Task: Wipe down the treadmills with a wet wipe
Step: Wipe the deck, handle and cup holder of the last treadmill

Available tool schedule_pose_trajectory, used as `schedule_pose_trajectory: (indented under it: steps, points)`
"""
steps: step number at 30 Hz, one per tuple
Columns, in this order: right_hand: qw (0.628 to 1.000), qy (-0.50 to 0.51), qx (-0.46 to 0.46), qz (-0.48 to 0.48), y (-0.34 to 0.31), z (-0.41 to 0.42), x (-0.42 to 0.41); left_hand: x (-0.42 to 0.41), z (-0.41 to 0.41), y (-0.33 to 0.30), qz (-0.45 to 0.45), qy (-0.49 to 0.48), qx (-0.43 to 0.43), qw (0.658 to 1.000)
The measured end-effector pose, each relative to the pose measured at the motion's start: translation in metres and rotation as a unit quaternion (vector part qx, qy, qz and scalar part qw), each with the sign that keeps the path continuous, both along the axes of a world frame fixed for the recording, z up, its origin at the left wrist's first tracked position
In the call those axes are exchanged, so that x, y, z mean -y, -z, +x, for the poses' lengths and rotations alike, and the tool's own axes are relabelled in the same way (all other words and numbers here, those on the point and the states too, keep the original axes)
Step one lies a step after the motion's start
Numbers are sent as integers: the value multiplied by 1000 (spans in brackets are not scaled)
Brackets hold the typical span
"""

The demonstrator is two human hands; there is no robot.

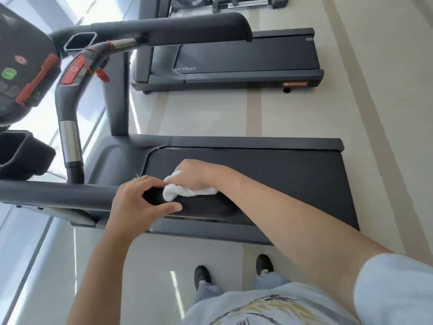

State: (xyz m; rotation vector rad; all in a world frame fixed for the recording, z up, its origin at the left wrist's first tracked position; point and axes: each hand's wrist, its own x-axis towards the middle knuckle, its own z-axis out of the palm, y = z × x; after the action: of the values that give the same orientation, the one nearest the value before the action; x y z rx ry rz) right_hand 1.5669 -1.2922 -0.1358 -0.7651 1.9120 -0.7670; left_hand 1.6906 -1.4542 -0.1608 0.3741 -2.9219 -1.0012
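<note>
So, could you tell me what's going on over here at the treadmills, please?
A person stands beside the near treadmill and is wiping its handrail. The right hand presses a bunched white wipe onto the end of the handrail, while the left hand curls round the handrail right beside it. A second treadmill stands further off, with nobody touching it.

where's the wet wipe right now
In the head view, the wet wipe is bunched under the right hand on the near treadmill's handrail, just right of the left hand gripping the same rail.

Head-worn, looking steeply down, near treadmill (281, 174)
</note>
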Motion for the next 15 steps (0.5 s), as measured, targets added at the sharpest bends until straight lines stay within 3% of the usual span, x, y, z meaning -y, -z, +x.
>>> schedule_pose_trajectory:
  steps: [3, 8, 12, 15]
  points:
    - [998, -24, -51, -13, 8, -4, -20, -7, 2, -4, 23, -10, 16, 1000]
    - [984, 52, -152, -74, 23, 6, -79, -11, 1, -8, 33, -18, 34, 999]
    - [920, 114, -324, -187, 51, 41, -108, -12, -2, -11, 30, -18, 41, 999]
    - [885, 99, -409, -199, 56, 47, -100, -11, -3, -11, 35, -15, 38, 999]
